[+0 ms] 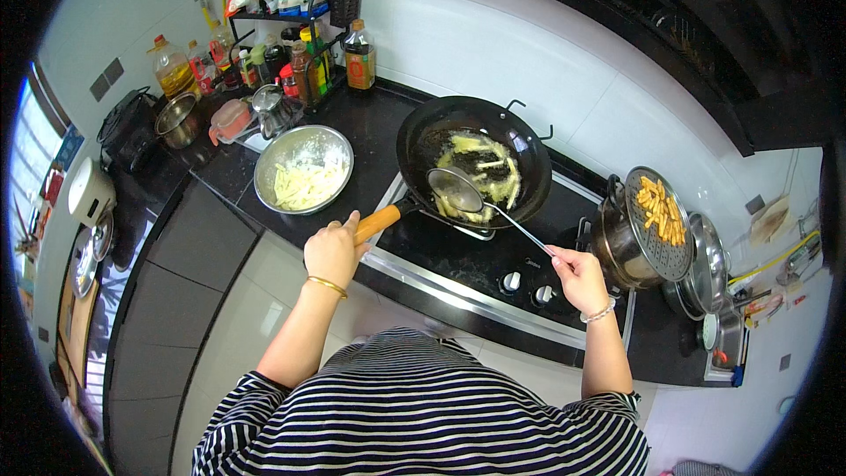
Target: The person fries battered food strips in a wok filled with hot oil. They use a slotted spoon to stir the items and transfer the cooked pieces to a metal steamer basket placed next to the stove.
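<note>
My left hand (pixel 336 248) grips the wooden handle (pixel 377 224) of a black wok (pixel 413 129) on the gas stove. In my right hand (pixel 579 276) is the thin metal handle of a wire-mesh skimmer (pixel 456 189), its round head over the near left part of the wok. Pale potato strips (pixel 509 175) lie in bubbling oil inside the wok, partly hidden under the skimmer. Left of the wok, a steel bowl (pixel 338 140) holds more pale strips (pixel 305 184) with white powder on them. Browned fried strips (pixel 661 213) rest on a perforated steamer tray (pixel 675 263) to the right.
That tray sits on a large steel pot (pixel 616 258). Stove knobs (pixel 510 282) face me at the front. A brown sauce bottle (pixel 359 56), a glass teapot (pixel 269 109) and a condiment rack (pixel 284 16) stand back left. The range hood (pixel 628 20) overhangs the upper right.
</note>
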Tool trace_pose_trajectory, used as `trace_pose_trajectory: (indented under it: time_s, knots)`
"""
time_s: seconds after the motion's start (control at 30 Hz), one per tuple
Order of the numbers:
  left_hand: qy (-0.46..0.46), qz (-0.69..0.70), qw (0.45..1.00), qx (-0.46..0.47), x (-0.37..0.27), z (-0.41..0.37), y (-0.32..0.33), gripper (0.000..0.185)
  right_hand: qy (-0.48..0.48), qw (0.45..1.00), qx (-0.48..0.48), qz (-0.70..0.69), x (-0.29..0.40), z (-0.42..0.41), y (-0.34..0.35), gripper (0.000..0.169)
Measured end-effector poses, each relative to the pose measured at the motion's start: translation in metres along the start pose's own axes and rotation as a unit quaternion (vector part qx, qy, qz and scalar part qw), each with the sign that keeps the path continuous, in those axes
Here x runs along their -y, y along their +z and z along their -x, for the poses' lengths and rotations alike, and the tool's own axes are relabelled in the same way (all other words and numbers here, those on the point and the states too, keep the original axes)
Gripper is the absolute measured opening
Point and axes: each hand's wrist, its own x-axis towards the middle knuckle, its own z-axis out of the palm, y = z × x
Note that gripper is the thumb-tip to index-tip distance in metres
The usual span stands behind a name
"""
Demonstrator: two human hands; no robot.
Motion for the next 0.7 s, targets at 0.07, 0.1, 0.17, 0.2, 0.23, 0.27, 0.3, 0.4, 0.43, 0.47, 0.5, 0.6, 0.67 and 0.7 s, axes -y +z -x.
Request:
trace_pose_trajectory:
  time_s: [0.07, 0.1, 0.17, 0.2, 0.23, 0.27, 0.3, 0.4, 0.43, 0.47, 0.5, 0.6, 0.67, 0.7]
  knots:
    - [0.001, 0.002, 1.000, -0.002, 0.000, 0.000, 0.001, 0.059, -0.009, 1.000, -0.014, 0.021, -0.001, -0.001, 0.003, 0.022]
    - [0.000, 0.002, 1.000, -0.002, 0.000, 0.000, 0.001, 0.059, -0.014, 0.999, -0.025, 0.026, -0.003, -0.003, 0.006, 0.022]
    - [0.000, 0.004, 1.000, -0.003, 0.000, 0.000, 0.001, 0.059, -0.024, 0.998, -0.036, 0.037, -0.006, -0.005, 0.011, 0.022]
    - [0.000, 0.004, 1.000, -0.003, 0.000, 0.000, 0.001, 0.059, -0.029, 0.998, -0.036, 0.042, -0.006, -0.007, 0.014, 0.022]
    - [0.000, 0.005, 1.000, -0.003, 0.000, -0.001, 0.001, 0.059, -0.034, 0.998, -0.035, 0.047, -0.001, -0.008, 0.016, 0.022]
    - [0.001, 0.005, 1.000, -0.002, 0.000, -0.001, 0.002, 0.059, 0.013, 0.997, -0.011, 0.070, 0.006, -0.007, 0.014, 0.022]
    - [0.001, 0.005, 1.000, -0.002, 0.001, -0.001, 0.003, 0.059, -0.003, 0.997, -0.025, 0.067, 0.005, -0.008, 0.015, 0.022]
    - [0.000, 0.003, 1.000, 0.000, 0.002, -0.001, 0.002, 0.060, -0.043, 0.995, -0.052, 0.073, -0.004, -0.010, 0.022, 0.022]
    - [0.000, 0.003, 1.000, 0.001, 0.001, -0.001, 0.002, 0.060, -0.051, 0.994, -0.048, 0.084, -0.006, -0.011, 0.022, 0.022]
    - [0.000, 0.003, 1.000, 0.001, 0.002, -0.001, 0.002, 0.060, -0.058, 0.993, -0.044, 0.095, -0.009, -0.011, 0.024, 0.022]
    - [0.001, 0.002, 1.000, 0.001, 0.002, -0.001, 0.003, 0.060, -0.062, 0.993, -0.039, 0.098, -0.012, -0.012, 0.027, 0.022]
    - [0.002, -0.002, 1.000, 0.000, 0.002, -0.001, 0.003, 0.060, -0.024, 0.995, 0.006, 0.097, -0.008, -0.011, 0.032, 0.022]
    - [0.001, -0.003, 1.000, 0.000, 0.001, -0.001, 0.003, 0.060, -0.071, 0.993, -0.008, 0.090, -0.016, -0.011, 0.041, 0.022]
    - [0.000, -0.003, 1.000, 0.001, 0.001, -0.001, 0.002, 0.060, -0.103, 0.991, -0.026, 0.077, -0.018, -0.012, 0.045, 0.021]
